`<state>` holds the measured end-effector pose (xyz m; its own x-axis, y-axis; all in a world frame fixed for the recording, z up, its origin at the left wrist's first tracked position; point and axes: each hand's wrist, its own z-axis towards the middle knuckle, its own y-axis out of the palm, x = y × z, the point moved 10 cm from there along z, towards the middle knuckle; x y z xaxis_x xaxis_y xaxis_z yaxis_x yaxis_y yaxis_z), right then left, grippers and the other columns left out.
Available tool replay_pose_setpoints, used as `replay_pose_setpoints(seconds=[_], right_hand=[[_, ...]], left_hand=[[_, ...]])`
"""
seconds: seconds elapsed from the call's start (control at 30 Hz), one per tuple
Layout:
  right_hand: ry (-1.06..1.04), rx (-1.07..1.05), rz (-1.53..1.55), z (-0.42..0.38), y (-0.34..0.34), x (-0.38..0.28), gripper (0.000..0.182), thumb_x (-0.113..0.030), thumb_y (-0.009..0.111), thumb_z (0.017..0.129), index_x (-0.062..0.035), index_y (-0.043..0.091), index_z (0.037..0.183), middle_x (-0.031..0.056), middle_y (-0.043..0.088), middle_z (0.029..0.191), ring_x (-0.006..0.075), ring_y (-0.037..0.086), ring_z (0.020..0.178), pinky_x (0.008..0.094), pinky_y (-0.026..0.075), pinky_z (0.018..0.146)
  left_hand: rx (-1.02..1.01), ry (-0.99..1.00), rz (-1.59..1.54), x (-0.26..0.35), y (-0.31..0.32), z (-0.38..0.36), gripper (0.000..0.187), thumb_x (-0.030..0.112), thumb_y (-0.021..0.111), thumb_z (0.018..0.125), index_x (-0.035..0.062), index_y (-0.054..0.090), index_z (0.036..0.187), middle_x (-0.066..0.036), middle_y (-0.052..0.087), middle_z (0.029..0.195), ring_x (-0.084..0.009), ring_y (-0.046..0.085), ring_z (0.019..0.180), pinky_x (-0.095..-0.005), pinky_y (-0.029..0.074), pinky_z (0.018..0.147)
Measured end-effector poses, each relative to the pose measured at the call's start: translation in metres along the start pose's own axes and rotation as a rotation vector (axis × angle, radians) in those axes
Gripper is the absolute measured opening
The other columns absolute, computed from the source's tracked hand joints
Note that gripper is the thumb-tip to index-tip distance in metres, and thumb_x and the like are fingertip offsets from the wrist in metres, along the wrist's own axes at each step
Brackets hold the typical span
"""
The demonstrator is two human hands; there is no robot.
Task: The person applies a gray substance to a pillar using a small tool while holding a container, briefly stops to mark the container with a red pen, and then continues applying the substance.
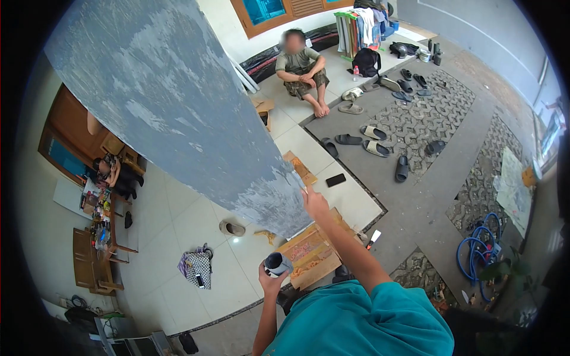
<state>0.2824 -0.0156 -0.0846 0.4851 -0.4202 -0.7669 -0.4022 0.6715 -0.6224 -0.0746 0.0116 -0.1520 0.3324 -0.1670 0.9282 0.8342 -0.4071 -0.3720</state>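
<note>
My left hand [273,281] is closed around a small cup [286,266], smeared grey and dark inside. My right hand [314,203] reaches up to the edge of a grey pillar [196,113]. Its fingers are closed on the thin handle of what looks like a paintbrush [305,186]; the head blends into the grey surface and is hard to make out. Lighter, streaky grey patches mark the pillar, the lowest one beside this hand. At the pillar's foot lies a flattened cardboard sheet [314,259] with printed pictures.
A person [300,68] sits on the tiled step; another [116,175] sits at far left. A phone [335,180], a scraper [373,238], a slipper [231,228] and a checked cloth [196,267] lie around. Several sandals [375,148] and a blue hose [469,255] are on the right.
</note>
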Motion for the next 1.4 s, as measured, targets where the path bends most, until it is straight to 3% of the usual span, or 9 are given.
replay_pose_setpoints(seconds=[0.2,0.37,0.57,0.77,0.87,1.07,1.17,1.4], right_hand=[[0.099,-0.072,-0.043,-0.016,0.002,0.018,0.033,-0.039,0.044,0.1,-0.0066,0.047,0.104,0.0265,0.065,0.076,0.0487,0.063,0.077,0.0576,0.049,0.066],[0.02,-0.03,0.01,0.009,-0.005,-0.016,0.034,-0.039,0.044,0.1,-0.0064,0.047,0.106,0.0253,0.066,0.077,0.0488,0.063,0.075,0.0571,0.049,0.067],[0.04,-0.051,-0.032,-0.013,0.015,0.01,0.033,-0.039,0.045,0.1,-0.0065,0.048,0.105,0.0252,0.065,0.075,0.048,0.063,0.072,0.0569,0.049,0.063],[-0.054,-0.009,0.038,-0.006,0.012,-0.037,0.033,-0.039,0.045,0.1,-0.0069,0.049,0.106,0.0247,0.065,0.071,0.047,0.064,0.071,0.0565,0.05,0.062],[0.025,-0.017,-0.025,-0.015,0.021,-0.024,0.03,-0.033,0.048,0.099,-0.0045,0.048,0.107,0.0263,0.063,0.071,0.0485,0.062,0.07,0.0562,0.048,0.061],[-0.08,0.039,0.079,-0.027,0.009,-0.038,0.03,-0.033,0.049,0.1,-0.0037,0.05,0.105,0.0265,0.063,0.071,0.0484,0.062,0.07,0.0557,0.047,0.06],[-0.09,-0.015,0.074,-0.013,0.009,-0.056,0.033,-0.039,0.047,0.099,-0.007,0.05,0.106,0.0245,0.066,0.074,0.0472,0.064,0.071,0.0567,0.05,0.063],[0.104,-0.169,-0.077,-0.048,0.045,0.013,0.033,-0.035,0.046,0.1,-0.0038,0.052,0.108,0.0282,0.064,0.076,0.0491,0.063,0.076,0.0584,0.049,0.066]], left_hand=[[0.019,-0.008,0.01,0.001,-0.001,-0.001,0.084,0.017,0.093,0.055,-0.0023,0.049,0.125,-0.014,0.062,0.112,-0.0233,0.063,0.101,-0.0361,0.051,0.085],[0.009,-0.008,-0.001,-0.005,0.0,-0.001,0.085,0.017,0.093,0.055,-0.0025,0.049,0.125,-0.014,0.062,0.112,-0.0237,0.063,0.101,-0.036,0.052,0.085],[0.04,0.012,-0.021,0.004,-0.004,-0.001,0.084,0.016,0.093,0.056,-0.003,0.049,0.125,-0.014,0.062,0.112,-0.0236,0.063,0.102,-0.0359,0.052,0.085],[0.025,-0.011,-0.009,-0.003,-0.003,-0.005,0.083,0.015,0.093,0.056,-0.003,0.049,0.124,-0.014,0.062,0.112,-0.0236,0.063,0.102,-0.0368,0.052,0.086],[0.039,0.001,0.006,0.003,-0.006,-0.003,0.082,0.015,0.092,0.056,-0.0032,0.049,0.124,-0.015,0.062,0.111,-0.0238,0.063,0.102,-0.0372,0.052,0.086],[0.044,-0.017,-0.009,-0.002,-0.007,-0.005,0.083,0.014,0.092,0.056,-0.0042,0.049,0.125,-0.015,0.062,0.112,-0.0246,0.063,0.102,-0.0364,0.052,0.087],[0.039,-0.023,-0.026,-0.003,-0.006,-0.004,0.084,0.014,0.092,0.056,-0.0046,0.048,0.125,-0.016,0.062,0.112,-0.0246,0.063,0.102,-0.0363,0.052,0.087],[0.065,-0.005,-0.059,0.007,-0.006,-0.007,0.082,0.012,0.091,0.057,-0.004,0.048,0.125,-0.015,0.062,0.112,-0.0251,0.063,0.104,-0.036,0.052,0.09]])
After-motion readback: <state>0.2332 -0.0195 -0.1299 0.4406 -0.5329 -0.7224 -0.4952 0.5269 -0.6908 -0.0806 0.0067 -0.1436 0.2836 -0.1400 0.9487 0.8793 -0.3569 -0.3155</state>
